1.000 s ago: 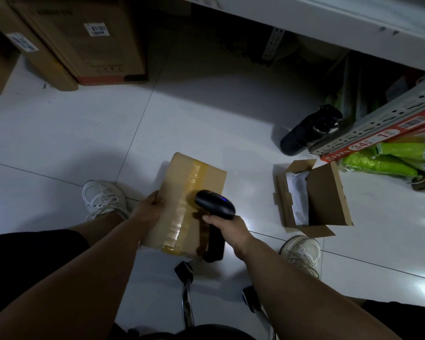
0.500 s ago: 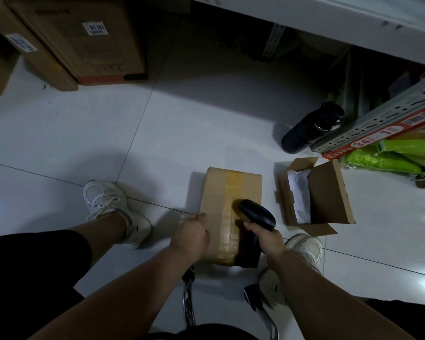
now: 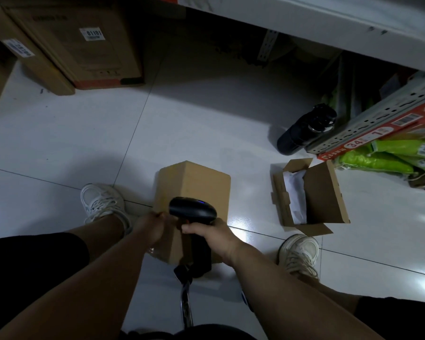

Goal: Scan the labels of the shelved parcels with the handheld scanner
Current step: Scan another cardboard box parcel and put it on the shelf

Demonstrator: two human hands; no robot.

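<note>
A plain brown cardboard parcel (image 3: pixel 198 185) is held low over the white tiled floor between my feet, a bare face turned up and no label showing. My left hand (image 3: pixel 149 229) grips its near left edge. My right hand (image 3: pixel 212 238) is closed around the handle of a black handheld scanner (image 3: pixel 193 209), whose head sits over the parcel's near end with a small blue light on top. The parcel's near part is hidden behind both hands and the scanner.
An open empty carton (image 3: pixel 312 200) with white paper lies to the right. A black bottle (image 3: pixel 304 130) lies by a metal shelf rail (image 3: pixel 368 123) with green packs (image 3: pixel 388 155). Large labelled boxes (image 3: pixel 84 42) stand at back left. My shoes (image 3: pixel 101 202) flank the parcel.
The parcel has been turned over: the taped face seen earlier is gone and a bare face is up. Both hands and the scanner have shifted slightly with it.
</note>
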